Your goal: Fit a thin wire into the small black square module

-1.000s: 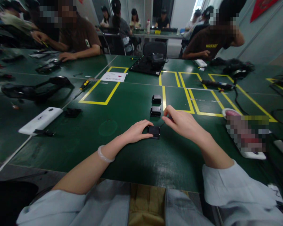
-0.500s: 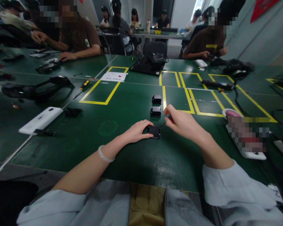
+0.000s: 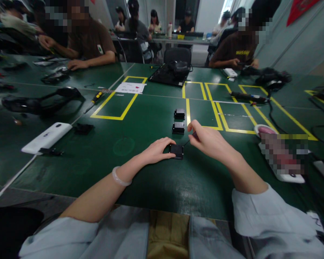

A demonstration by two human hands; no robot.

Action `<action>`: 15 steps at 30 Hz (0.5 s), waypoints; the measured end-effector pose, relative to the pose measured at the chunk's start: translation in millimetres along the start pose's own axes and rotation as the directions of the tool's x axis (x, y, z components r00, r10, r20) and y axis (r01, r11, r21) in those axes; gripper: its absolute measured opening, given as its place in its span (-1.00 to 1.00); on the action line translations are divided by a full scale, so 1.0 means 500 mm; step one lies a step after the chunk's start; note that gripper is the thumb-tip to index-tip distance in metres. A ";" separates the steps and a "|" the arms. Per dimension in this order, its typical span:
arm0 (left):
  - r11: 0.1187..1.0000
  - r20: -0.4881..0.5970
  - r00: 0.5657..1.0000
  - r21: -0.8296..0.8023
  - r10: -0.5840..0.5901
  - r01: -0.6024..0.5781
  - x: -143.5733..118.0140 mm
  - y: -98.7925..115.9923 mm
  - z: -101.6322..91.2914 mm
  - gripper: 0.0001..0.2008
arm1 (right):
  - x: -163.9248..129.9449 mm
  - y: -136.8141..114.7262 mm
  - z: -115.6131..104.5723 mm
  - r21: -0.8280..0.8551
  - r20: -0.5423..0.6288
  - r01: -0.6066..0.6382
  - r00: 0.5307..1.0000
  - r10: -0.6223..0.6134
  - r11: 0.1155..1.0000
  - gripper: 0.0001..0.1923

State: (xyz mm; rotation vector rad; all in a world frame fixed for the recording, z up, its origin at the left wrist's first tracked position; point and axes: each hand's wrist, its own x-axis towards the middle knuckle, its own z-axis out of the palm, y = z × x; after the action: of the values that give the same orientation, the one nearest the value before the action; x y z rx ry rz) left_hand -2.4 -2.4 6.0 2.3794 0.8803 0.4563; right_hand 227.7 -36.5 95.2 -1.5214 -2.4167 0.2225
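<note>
Green table (image 3: pixel 140 180) stretches wide with yellow-taped bays, and near its front edge three small black modules sit in a tidy line running away from the person, the two far ones (image 3: pixel 178 127) (image 3: pixel 179 113) seemingly parked while the nearest black module (image 3: pixel 176 151) is worked on. Left hand (image 3: pixel 156 151) lies low, fingers curled against that module's left side as if to pin it flat. Right hand (image 3: pixel 209 141), raised just right of it, pinches a thin dark tool (image 3: pixel 190 139) angled down toward the module.

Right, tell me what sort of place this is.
Probably an electronics assembly workshop or training room: a long green table marked with yellow tape boxes, small black modules lined up, a screwdriver lying near, and other people seated at work across it.
</note>
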 end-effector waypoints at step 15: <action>1.000 -0.006 1.000 0.008 0.019 -0.019 0.000 0.000 0.000 -0.61 | -0.001 0.002 0.002 -0.030 -0.013 0.010 1.000 -0.011 0.999 -0.80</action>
State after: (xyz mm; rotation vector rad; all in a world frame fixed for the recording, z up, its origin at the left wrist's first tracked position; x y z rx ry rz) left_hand -2.5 -2.4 6.2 2.3962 0.8645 0.4691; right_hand 228.2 -36.3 93.8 -1.5174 -2.4279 0.1746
